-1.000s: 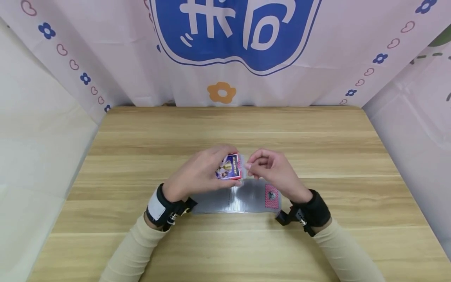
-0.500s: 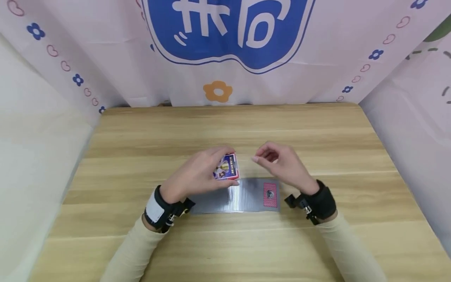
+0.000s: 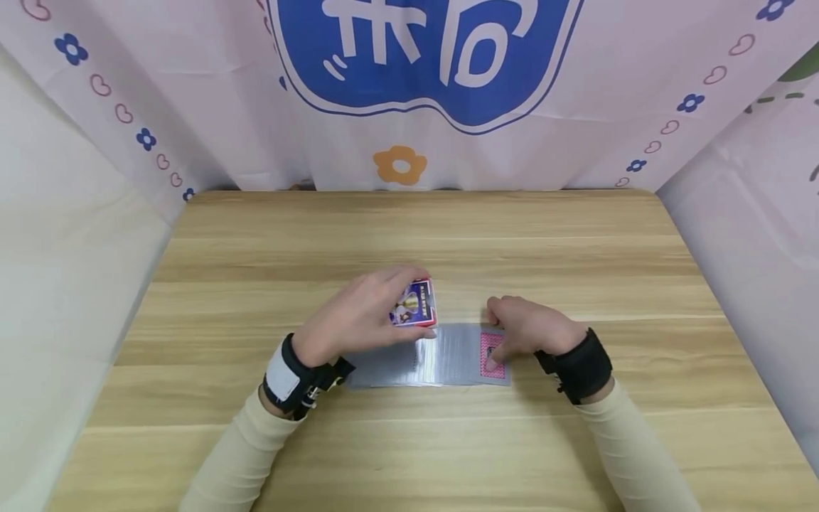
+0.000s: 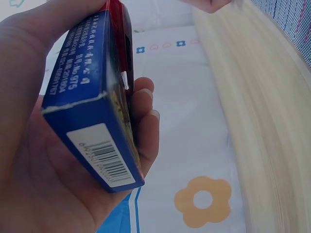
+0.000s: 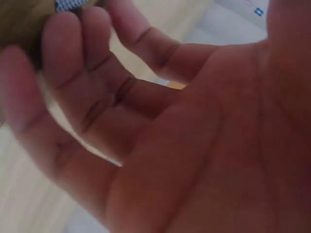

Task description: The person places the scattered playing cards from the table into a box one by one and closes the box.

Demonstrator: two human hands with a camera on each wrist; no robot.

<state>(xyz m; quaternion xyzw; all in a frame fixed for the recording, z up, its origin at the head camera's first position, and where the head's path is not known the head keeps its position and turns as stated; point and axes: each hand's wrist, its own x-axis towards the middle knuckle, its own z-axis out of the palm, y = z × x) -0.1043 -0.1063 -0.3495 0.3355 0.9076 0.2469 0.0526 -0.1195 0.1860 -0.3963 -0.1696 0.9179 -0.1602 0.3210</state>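
We've got the left hand (image 3: 358, 313) curled round the blue card box (image 3: 414, 304), raised just above the spread of playing cards (image 3: 441, 355) on the wooden table (image 3: 576, 235), right hand (image 3: 527, 328) pressing loosely bent fingers onto its right end, likely gathering cards; next needs a squaring sweep.

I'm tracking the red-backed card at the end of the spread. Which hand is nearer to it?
The right hand: its fingers rest on the red-backed card. The left hand is off to the card's left, gripping the blue card box above the spread's middle.
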